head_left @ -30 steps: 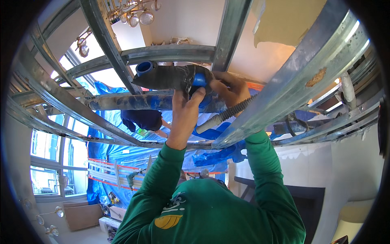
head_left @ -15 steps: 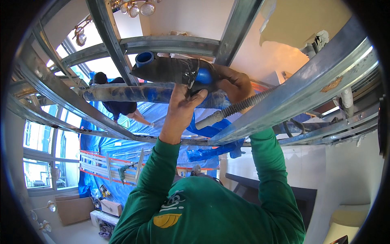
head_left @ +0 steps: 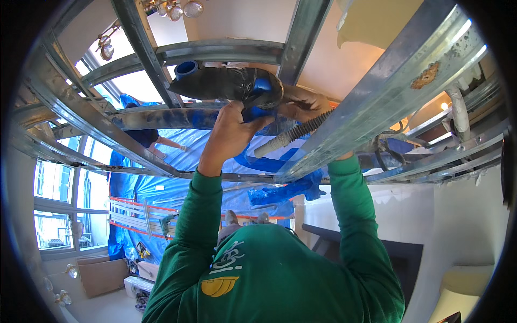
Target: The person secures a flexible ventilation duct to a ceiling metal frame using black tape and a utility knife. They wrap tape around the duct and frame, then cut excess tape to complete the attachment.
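Note:
A blue pipe fitting wrapped in glossy black tape or film [head_left: 215, 85] lies across the metal ceiling frame, its round blue open end [head_left: 186, 68] at the left. Blue surface [head_left: 262, 85] shows between the black layers near its right end. My left hand [head_left: 229, 129] is closed at the underside of the wrapped part, thumb pointing right. Behind the right end, my right hand [head_left: 308, 105] curls against the black wrapping, its fingertips partly hidden. Just below the right hand hangs a grey corrugated conduit [head_left: 293, 134].
Curved metal studs [head_left: 377, 91] cross in front of and around my arms. A dusty larger pipe [head_left: 167, 118] runs behind. Below are blue sheeting [head_left: 204, 156], a drill [head_left: 167, 225] and a partly hidden co-worker's arm [head_left: 171, 142]. Glass lamps [head_left: 175, 12] hang at the top.
Black wrapping now covers more of the blue at the right end. My right hand has shifted around behind that end; my left hand stays beneath. The view has shifted, and the co-worker is more hidden.

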Tool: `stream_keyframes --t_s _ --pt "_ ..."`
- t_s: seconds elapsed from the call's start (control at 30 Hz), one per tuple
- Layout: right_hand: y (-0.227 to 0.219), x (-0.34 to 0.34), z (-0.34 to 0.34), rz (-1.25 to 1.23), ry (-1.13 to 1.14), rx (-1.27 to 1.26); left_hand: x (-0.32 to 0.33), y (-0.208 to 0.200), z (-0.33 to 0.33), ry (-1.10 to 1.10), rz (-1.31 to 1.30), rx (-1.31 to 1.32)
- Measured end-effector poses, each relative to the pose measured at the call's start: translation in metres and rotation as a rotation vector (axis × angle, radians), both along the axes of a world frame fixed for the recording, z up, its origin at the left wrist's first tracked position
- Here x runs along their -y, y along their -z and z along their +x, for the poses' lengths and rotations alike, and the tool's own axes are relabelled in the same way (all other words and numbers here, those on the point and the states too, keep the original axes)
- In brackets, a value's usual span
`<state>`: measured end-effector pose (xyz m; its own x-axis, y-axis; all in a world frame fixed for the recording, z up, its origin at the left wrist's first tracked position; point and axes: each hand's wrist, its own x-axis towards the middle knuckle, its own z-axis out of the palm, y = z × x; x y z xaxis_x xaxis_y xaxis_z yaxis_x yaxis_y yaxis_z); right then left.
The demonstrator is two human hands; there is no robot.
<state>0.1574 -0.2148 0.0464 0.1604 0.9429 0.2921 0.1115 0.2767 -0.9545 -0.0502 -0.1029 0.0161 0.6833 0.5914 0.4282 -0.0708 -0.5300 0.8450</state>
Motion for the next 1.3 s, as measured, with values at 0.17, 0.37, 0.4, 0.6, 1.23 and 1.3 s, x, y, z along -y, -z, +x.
stream_keyframes --t_s 0.17,0.37,0.4,0.6,1.23,1.3 --pt "0.012 0.008 -0.001 0.135 -0.019 -0.098 0.005 0.001 0.006 -0.057 -0.085 0.06" --pt "0.001 0.001 -0.018 0.358 0.235 0.087 0.002 0.003 0.008 -0.089 0.012 0.029" --pt "-0.003 -0.003 -0.021 0.37 0.34 0.248 0.002 0.003 0.008 -0.049 -0.018 0.055" --pt "-0.001 -0.02 0.001 0.334 0.263 0.396 0.01 -0.009 0.002 -0.061 -0.073 0.042" --pt "-0.045 0.005 -0.03 0.344 -0.033 0.175 0.008 0.005 0.0 -0.078 -0.077 -0.106" --pt "-0.061 -0.006 -0.03 0.391 0.096 0.341 0.018 -0.007 -0.004 -0.089 -0.117 -0.068"
